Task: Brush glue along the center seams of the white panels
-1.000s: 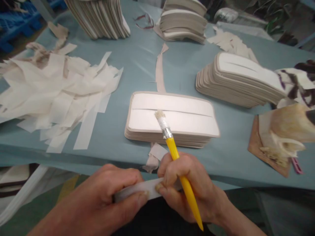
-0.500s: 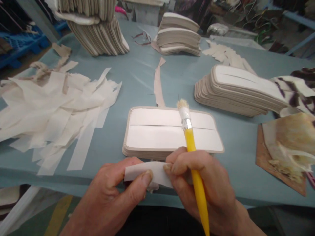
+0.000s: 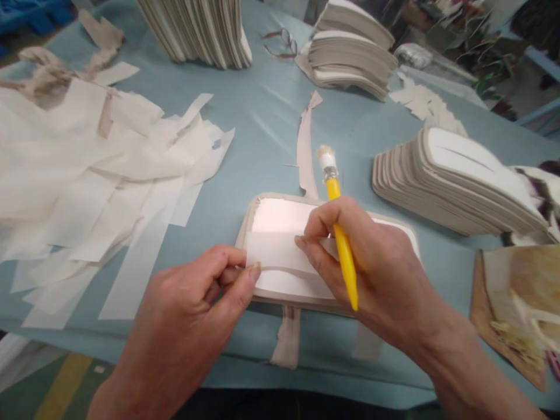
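A white paper-like strip [image 3: 275, 252] lies lengthwise over the middle of a white panel with beige edging [image 3: 280, 217], the top one of a low stack. My left hand [image 3: 205, 291] pinches the strip's left end between thumb and forefinger. Farther along, the fingertips of my right hand [image 3: 363, 251] grip the same strip. A yellow-handled brush [image 3: 345, 256] is tucked in that right hand too, its pale, coated bristles pointing away from me. The strip's right end is hidden behind my right hand.
Loose white strips [image 3: 109, 181] are heaped on the left. Stacks of edged panels [image 3: 464, 181] stand at right and at the back, near eyeglasses [image 3: 282, 44]. A narrow pale strip [image 3: 306, 146] lies behind the panel. A brown board [image 3: 485, 309] with glue-like residue sits at right.
Both hands have moved forward with the strip, from in front of the stack to over the top panel. The brush has gone along in my right hand. The camera view has shifted.
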The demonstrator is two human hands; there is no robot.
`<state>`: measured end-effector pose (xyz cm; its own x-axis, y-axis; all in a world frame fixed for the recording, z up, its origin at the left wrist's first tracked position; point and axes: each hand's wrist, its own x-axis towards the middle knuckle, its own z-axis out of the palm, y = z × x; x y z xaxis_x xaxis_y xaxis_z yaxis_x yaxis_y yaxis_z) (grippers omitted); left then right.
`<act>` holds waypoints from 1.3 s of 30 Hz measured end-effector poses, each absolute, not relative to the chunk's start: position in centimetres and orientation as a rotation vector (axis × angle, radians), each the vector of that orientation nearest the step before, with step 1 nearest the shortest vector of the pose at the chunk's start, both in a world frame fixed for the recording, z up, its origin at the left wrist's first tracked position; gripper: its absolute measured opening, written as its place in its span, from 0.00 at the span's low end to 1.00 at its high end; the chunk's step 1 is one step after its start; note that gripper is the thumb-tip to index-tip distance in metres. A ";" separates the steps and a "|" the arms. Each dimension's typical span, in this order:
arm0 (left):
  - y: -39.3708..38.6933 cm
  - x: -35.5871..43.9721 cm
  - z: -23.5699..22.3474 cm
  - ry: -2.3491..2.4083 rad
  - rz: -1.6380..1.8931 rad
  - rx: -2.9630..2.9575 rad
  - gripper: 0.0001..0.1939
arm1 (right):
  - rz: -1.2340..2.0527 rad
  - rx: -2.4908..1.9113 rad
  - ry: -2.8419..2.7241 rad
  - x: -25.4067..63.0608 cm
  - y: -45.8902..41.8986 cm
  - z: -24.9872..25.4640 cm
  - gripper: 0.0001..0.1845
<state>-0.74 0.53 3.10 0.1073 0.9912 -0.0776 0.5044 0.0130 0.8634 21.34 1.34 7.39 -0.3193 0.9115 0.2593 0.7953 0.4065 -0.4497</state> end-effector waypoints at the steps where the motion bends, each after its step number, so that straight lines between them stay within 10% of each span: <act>1: 0.6 -0.8 2.8 1.513 0.786 1.608 0.12 | 0.322 -1.475 -2.204 21.5 1.7 7.3 0.07; 39: 2.3 0.4 -0.6 1.531 1.055 1.782 0.09 | 0.304 -1.582 -2.238 23.2 2.3 7.3 0.05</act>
